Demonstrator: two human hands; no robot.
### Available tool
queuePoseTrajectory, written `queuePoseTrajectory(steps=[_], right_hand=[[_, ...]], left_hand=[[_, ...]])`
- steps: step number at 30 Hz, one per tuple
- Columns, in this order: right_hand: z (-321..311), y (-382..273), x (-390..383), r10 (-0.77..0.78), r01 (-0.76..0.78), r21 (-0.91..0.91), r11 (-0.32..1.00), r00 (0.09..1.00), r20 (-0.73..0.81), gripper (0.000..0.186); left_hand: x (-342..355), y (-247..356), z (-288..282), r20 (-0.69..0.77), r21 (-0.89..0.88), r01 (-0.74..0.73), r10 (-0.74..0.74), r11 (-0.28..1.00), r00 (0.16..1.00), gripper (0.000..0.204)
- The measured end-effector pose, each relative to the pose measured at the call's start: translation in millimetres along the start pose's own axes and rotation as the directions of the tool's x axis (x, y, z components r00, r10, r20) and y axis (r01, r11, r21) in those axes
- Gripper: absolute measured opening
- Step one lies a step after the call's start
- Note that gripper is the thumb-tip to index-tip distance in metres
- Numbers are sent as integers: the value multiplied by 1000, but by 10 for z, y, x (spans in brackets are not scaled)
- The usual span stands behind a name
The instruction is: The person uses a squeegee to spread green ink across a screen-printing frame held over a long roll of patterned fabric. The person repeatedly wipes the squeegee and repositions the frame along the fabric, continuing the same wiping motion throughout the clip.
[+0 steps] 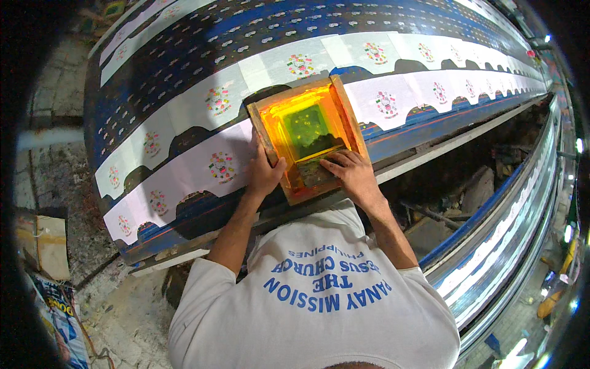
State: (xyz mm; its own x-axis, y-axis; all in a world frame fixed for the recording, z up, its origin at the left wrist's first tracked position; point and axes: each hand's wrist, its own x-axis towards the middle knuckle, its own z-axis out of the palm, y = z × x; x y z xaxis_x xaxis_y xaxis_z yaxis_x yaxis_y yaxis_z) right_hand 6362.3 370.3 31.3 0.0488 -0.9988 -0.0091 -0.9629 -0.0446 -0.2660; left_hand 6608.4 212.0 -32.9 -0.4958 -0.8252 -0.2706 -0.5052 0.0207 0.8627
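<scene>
A wooden screen-printing frame (349, 117) with an orange-yellow inner face lies tilted on the near row of white fabric pieces (184, 163). Its mesh (304, 126) shows a green square window. My left hand (265, 173) is closed on the frame's left side, thumb on top, the other fingers partly hidden by the wood. Inside the frame, my right hand (355, 176) grips a dark, ink-stained squeegee (312, 169) that lies across the mesh just below the green window. The fabric under the frame is hidden.
A long dark blue printing table (258, 37) curves away to the right, bearing rows of cut white pieces with small colourful prints (386, 104). A pale rail (430, 154) edges its near side. Another long table (485, 246) stands at right. A cardboard piece (52, 246) rests at left.
</scene>
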Motion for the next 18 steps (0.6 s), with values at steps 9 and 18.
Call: queuePoseTrajectory(steps=[9, 18], right_hand=[[8, 75, 9, -57, 59, 101, 993, 998, -24, 58], [-310, 1067, -251, -78, 79, 80, 994, 997, -15, 67]], left_hand=[[33, -502, 103, -149, 340, -162, 224, 926, 963, 106], [313, 537, 682, -90, 25, -135, 137, 991, 987, 84]])
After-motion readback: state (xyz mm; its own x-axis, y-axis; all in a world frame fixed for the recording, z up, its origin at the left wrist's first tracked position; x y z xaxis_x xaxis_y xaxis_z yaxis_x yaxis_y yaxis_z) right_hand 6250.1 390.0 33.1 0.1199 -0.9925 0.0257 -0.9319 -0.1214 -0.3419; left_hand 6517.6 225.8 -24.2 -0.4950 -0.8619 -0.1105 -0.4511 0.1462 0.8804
